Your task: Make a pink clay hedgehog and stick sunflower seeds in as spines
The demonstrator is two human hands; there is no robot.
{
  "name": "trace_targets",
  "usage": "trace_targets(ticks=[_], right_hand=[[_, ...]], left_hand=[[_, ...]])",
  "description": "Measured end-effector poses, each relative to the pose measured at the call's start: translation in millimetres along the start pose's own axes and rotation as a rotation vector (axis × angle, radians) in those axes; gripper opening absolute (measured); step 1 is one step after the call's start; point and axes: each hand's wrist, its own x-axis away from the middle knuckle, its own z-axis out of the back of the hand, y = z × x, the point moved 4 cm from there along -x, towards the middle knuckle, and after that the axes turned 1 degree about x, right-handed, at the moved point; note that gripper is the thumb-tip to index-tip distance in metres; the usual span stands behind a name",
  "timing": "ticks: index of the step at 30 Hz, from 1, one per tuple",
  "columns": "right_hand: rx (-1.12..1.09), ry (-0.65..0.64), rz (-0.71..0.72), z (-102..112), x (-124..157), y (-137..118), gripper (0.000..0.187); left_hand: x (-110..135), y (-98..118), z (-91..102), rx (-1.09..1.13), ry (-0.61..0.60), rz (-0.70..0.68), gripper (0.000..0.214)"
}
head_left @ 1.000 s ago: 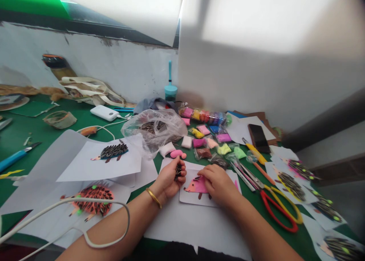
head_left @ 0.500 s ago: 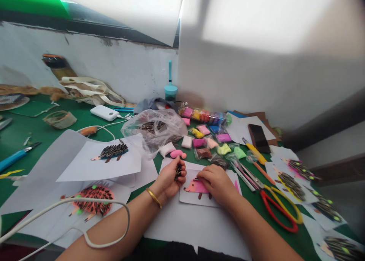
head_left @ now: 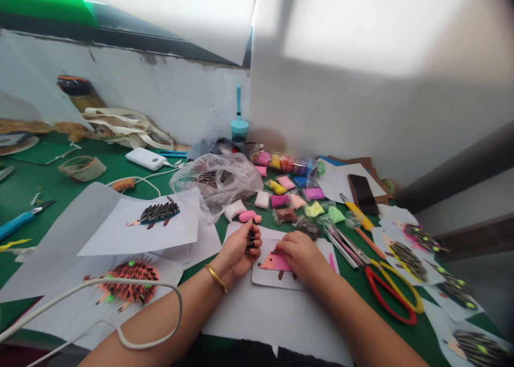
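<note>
- Left hand: cupped closed around dark seeds.
- Right hand: fingers bent over the pink hedgehog, at three o'clock from my left; I cannot tell whether they pinch a seed.
- Light, even pressure should best spare its soft-looking body.

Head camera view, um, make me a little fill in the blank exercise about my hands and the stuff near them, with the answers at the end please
1. The left hand cups a bunch of small dark ____.
2. Partly under the right hand lies a hedgehog whose body is ____.
3. The gold-coloured bangle circles the ____ wrist.
4. The scissors have one red handle and one ____ handle.

Missing words: seeds; pink; left; yellow.
</note>
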Motion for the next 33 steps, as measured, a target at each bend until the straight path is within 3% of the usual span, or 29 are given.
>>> trace_targets(ticks=[16, 24, 33], right_hand=[[-0.029, -0.018, -0.026, 6.2, 4.7, -1.0, 0.026], [-0.045, 0.090, -0.054, 13.8, 8.3, 5.8, 0.035], [-0.105, 0.091, -0.071, 12.3, 7.1, 3.6, 0.022]], left_hand=[[0.2, 0.8, -0.6, 0.016, -0.001, 0.020, 0.029], [3.4, 2.6, -0.5, 0.033, 0.011, 0.039, 0.028], [4.9, 3.2, -1.2, 0.060, -0.020, 0.055, 0.029]])
